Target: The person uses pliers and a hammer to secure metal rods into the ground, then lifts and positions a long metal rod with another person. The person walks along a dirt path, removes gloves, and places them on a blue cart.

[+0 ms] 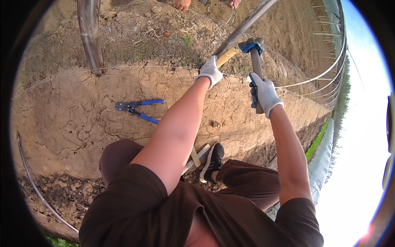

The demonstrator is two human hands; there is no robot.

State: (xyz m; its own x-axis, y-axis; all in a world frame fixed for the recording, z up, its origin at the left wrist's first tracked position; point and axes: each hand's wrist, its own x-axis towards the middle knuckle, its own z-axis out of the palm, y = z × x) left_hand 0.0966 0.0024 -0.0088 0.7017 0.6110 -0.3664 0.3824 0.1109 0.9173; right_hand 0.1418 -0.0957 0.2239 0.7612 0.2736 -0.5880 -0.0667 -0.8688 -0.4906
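My right hand, in a white glove with dark blue fingers, is closed around the wooden handle of a hammer. Blue material is wrapped about the hammer's head, which is raised just right of a light wooden stake. My left hand, gloved too, grips the stake's near end, its fingers partly hidden. Right beside the stake, a weathered pole slants up to the far right. On the dry soil to the left lie cutters with blue handles, jaws pointing left.
A thin string runs across the ground past my left hand. Another thick post stands at the far left. At the top edge show another person's hands. Wooden pieces lie by my shoe; curved hoops line the right.
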